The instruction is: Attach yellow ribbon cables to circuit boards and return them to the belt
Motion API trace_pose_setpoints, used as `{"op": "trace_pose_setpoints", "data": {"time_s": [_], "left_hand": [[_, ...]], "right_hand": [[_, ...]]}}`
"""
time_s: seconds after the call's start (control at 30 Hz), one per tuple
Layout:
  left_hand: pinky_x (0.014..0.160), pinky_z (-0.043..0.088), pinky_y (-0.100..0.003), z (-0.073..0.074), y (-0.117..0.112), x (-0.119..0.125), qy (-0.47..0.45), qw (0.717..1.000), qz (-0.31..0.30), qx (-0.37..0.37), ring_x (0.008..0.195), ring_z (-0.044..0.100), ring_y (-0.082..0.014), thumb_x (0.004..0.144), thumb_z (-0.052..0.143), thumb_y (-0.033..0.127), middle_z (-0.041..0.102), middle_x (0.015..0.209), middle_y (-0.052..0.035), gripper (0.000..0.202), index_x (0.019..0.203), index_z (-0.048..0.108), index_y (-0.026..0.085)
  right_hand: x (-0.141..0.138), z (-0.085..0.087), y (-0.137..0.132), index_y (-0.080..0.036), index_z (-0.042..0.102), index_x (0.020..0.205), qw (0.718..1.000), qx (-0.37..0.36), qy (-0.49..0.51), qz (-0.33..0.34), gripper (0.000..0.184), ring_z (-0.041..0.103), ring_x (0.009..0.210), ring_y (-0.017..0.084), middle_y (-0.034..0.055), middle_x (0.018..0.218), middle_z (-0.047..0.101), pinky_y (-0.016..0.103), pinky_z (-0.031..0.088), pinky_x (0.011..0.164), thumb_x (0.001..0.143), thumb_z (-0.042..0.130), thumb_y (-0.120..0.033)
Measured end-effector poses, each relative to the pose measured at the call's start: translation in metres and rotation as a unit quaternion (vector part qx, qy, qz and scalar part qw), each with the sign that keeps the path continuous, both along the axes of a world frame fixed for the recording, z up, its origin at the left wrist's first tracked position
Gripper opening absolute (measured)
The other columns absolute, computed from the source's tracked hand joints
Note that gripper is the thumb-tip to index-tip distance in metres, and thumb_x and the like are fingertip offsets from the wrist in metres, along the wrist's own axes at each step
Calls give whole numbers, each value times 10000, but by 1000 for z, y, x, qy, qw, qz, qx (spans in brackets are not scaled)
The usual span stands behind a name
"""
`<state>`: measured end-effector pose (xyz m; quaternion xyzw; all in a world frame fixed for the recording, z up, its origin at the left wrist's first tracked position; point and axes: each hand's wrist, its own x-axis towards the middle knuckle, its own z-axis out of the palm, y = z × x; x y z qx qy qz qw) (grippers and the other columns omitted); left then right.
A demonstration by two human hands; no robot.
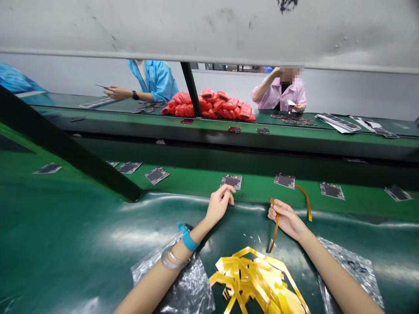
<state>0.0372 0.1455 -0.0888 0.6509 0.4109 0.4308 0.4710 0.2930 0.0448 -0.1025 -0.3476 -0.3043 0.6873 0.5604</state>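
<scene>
My left hand (pixel 218 205) reaches toward a small circuit board (pixel 231 181) on the green conveyor belt (pixel 193 179), its fingertips at the board's near edge, holding nothing. My right hand (pixel 285 218) is closed on a thin amber flex strip (pixel 275 229) that hangs down from the fist. Another amber strip (pixel 306 198) curves off a second board (pixel 284 180) just beyond that hand. A pile of yellow flex strips (pixel 258 279) lies on the green mat between my forearms. A blue wrist strap (pixel 188 237) circles my left wrist.
Several more boards lie along the belt, such as one on the right (pixel 331 190). Silver bags (pixel 186 288) sit under my arms. A dark frame bar (pixel 65 150) crosses at left. Two people work opposite, beside red packets (pixel 209 104).
</scene>
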Motion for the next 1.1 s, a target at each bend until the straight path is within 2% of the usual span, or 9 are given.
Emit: {"op": "trace_pose_setpoints", "data": {"time_s": [0.1,0.23,0.43,0.5,0.8,0.9,1.1], "left_hand": [[613,461,-232,-2,1,0,6,1000,6,2,537,569,-138,949,430,326,593,542,41,232,925,615,187],[609,454,-240,-4,2,-2,13,1000,6,5,533,566,-144,938,451,352,595,549,39,236,925,621,188],[620,455,-250,-3,4,-9,19,1000,-6,13,552,563,-158,876,500,348,603,562,35,208,918,623,185],[627,481,-259,-1,6,-10,56,998,7,27,568,584,-168,854,496,372,615,572,30,229,907,630,194],[580,528,-330,22,4,-2,128,989,69,37,552,616,-220,724,478,418,645,558,38,201,737,638,298],[621,532,-345,22,4,-2,138,987,78,23,585,625,-223,703,474,398,664,600,32,185,696,633,303],[637,516,-339,18,5,-2,138,987,77,9,600,616,-227,716,473,404,643,575,32,200,764,632,291]], "right_hand": [[0,-1,1,-181,656,846,1000,9,3,6,202,491,637,132,-19,654,569,300,382,667,841,816,-305],[-1,-5,1,-155,651,910,999,29,7,14,154,569,654,124,-34,724,597,281,484,666,924,725,-289],[-3,-15,4,-138,660,1052,1000,26,-1,12,195,659,753,139,26,955,681,307,576,686,987,655,-321],[-3,-19,6,-139,660,1085,1000,22,-2,7,206,669,775,146,35,986,686,314,584,696,988,654,-321],[-3,-22,12,-133,664,989,1000,17,3,19,170,656,717,130,8,884,680,299,575,676,985,661,-303],[-3,-20,12,-133,664,949,1000,17,8,23,162,655,701,128,-4,839,676,297,570,677,979,668,-292],[-3,-17,11,-134,666,925,999,14,15,25,168,652,680,126,-12,798,683,306,568,692,982,666,-292]]}}
